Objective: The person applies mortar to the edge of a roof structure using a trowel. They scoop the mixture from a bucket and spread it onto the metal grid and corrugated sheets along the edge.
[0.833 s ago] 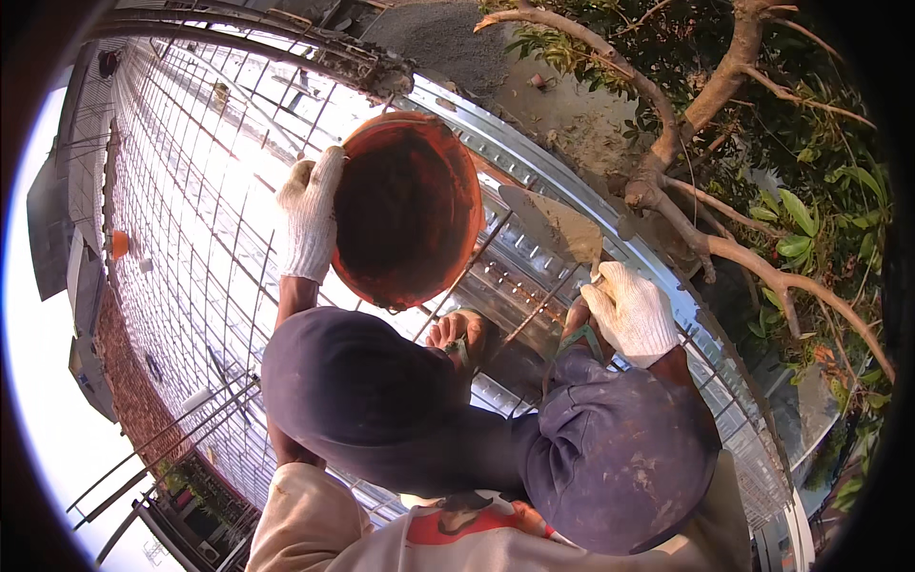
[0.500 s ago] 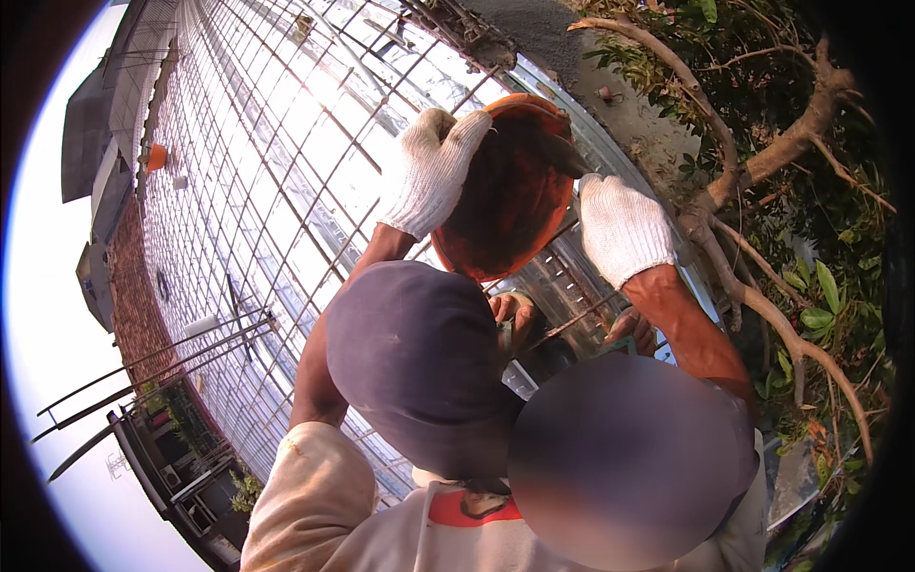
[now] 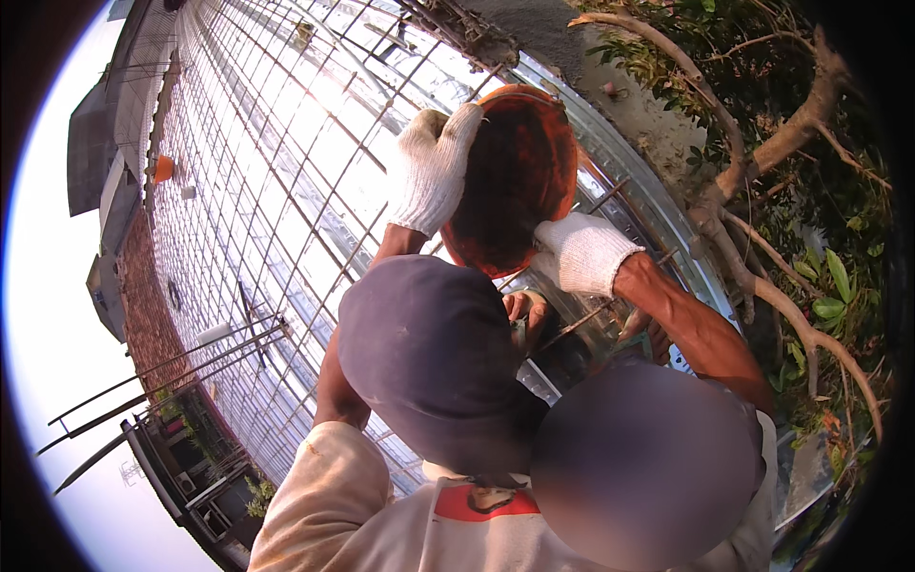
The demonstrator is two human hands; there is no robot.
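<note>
L hand (image 3: 429,176), in white knit glove (image 3: 419,202), has fingers clamped on left rim of orange bucket (image 3: 519,172). R hand (image 3: 579,253), gloved same way, is at bucket's near right edge; fingertips hidden, so can't tell if they grip anything. Bucket is held up just beyond the knees, btwn the 2 hands, w/ dark stained inside facing viewer. Bare R forearm (image 3: 691,319) comes in from near right. Sandaled foot (image 3: 527,310) shows just near side of bucket, 2nd foot further right. Near: dark trousers (image 3: 429,362), R knee area blurred; pale shirt w/ red print (image 3: 486,502). Beyond L hand: steel bar grid over shiny sheeting (image 3: 286,114), running far & left. Far left: small orange pail (image 3: 164,169). Right: thick tree branch (image 3: 777,153) w/ green leaves (image 3: 831,286).
</note>
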